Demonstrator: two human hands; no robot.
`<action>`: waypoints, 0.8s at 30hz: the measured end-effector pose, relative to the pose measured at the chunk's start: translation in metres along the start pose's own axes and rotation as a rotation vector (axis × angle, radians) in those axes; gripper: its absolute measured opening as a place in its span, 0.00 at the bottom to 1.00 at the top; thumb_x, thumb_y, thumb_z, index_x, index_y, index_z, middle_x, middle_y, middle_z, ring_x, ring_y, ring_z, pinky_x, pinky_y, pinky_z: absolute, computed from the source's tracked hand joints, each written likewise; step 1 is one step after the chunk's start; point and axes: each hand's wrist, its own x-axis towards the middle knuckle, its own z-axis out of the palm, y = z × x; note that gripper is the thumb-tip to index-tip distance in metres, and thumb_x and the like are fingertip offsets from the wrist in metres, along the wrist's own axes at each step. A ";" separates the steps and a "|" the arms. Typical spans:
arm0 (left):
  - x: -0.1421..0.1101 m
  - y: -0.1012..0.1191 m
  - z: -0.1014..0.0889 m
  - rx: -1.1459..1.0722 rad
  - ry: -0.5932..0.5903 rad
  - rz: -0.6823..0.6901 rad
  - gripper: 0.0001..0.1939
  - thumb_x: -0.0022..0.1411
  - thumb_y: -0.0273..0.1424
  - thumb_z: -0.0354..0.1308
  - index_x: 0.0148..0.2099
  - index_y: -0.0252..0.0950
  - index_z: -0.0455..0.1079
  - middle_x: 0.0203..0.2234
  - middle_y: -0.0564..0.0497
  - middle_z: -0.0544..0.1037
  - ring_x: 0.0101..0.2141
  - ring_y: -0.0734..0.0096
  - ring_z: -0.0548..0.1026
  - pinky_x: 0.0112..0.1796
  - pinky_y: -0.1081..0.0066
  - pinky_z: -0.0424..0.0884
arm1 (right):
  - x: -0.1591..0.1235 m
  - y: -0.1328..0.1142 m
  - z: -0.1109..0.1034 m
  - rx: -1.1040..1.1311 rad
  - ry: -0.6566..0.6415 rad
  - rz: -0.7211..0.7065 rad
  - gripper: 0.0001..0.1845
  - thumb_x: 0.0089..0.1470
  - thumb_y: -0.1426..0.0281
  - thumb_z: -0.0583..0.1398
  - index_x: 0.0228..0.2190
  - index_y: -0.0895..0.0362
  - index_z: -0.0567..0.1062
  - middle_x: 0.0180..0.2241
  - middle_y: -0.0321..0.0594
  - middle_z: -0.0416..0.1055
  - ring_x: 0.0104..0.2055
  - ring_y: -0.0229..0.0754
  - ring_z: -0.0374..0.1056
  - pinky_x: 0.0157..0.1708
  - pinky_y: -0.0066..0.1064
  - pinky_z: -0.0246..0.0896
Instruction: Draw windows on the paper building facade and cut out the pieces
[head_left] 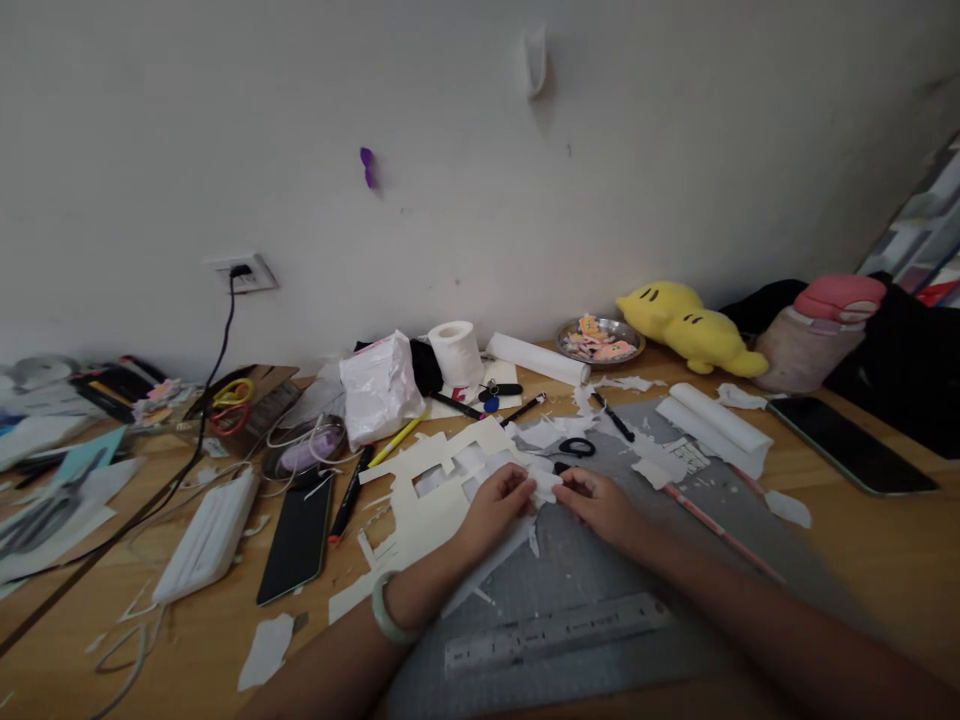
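Observation:
Between my two hands is a small piece of thin white paper (545, 484). My left hand (501, 505), with a pale green bangle on the wrist, pinches its left side. My right hand (596, 503) pinches the right side, fingertips close to the left ones. Under and beside my left hand lies a cream card sheet (431, 525) with rectangular openings cut in it. A grey cutting mat (540, 575) spreads beneath my hands, with a steel ruler (559, 633) near its front. Black-handled scissors (577, 447) rest just beyond my right hand, partly hidden by paper scraps.
Left of the mat lie a black phone (298, 540), a white power bank (208, 538) and loose cables. Toward the wall stand a tissue roll (456, 355), a metal dish (600, 342) of paper cutouts and a yellow plush toy (686, 325). Another phone (847, 445) lies at right.

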 end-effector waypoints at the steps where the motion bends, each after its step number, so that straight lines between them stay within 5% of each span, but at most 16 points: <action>1: 0.001 -0.001 0.000 0.002 0.018 0.007 0.18 0.50 0.46 0.56 0.32 0.36 0.59 0.19 0.58 0.65 0.21 0.78 0.64 0.25 0.75 0.60 | 0.000 0.000 0.000 0.001 -0.002 -0.002 0.13 0.49 0.59 0.53 0.23 0.56 0.65 0.18 0.29 0.58 0.19 0.33 0.57 0.20 0.25 0.52; 5: 0.001 -0.002 0.000 0.032 0.027 0.021 0.20 0.50 0.47 0.54 0.36 0.36 0.59 0.21 0.58 0.64 0.20 0.78 0.63 0.24 0.75 0.60 | -0.001 0.000 0.000 0.004 -0.018 -0.004 0.13 0.49 0.60 0.53 0.23 0.56 0.64 0.18 0.29 0.57 0.19 0.33 0.56 0.20 0.25 0.51; 15: -0.007 0.006 -0.001 0.311 -0.018 0.064 0.19 0.58 0.45 0.46 0.23 0.36 0.58 0.18 0.57 0.59 0.24 0.75 0.59 0.27 0.74 0.56 | -0.003 -0.006 -0.001 -0.005 -0.049 -0.014 0.12 0.49 0.61 0.53 0.24 0.56 0.65 0.19 0.30 0.56 0.22 0.34 0.55 0.22 0.25 0.50; 24: -0.009 0.008 0.000 0.408 -0.010 0.084 0.19 0.60 0.44 0.40 0.27 0.36 0.61 0.22 0.54 0.66 0.28 0.70 0.64 0.33 0.72 0.61 | -0.004 -0.004 -0.001 -0.031 -0.059 -0.039 0.11 0.50 0.62 0.53 0.24 0.57 0.65 0.20 0.31 0.59 0.24 0.35 0.56 0.24 0.25 0.51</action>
